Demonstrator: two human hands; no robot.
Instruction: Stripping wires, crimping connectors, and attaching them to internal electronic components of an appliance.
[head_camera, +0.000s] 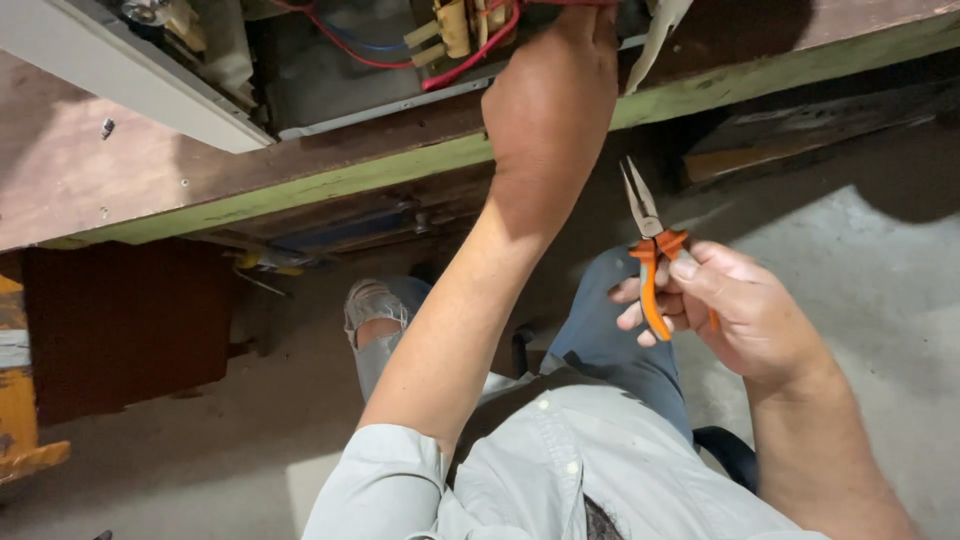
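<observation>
Head view looks down over a pale grey shirt (560, 470) nearest the camera, with blue jeans (620, 340) just beyond it, one knee torn. To the right, near the lap, the right hand (745, 310) curls its fingers shut around the orange handles of long-nose pliers (652, 262), whose slim metal tips are closed and point up and away, touching nothing. Grey concrete floor (870, 270) lies beneath. Farther off, the left hand (548, 110) reaches up over the green-painted edge of a wooden workbench (330, 185) into an opened metal appliance casing (150, 80). Its fingers are hidden among red wires (470, 55) beside a yellowish terminal block (452, 28), so their grip cannot be told. At far left stands a yellow object (20, 400).
</observation>
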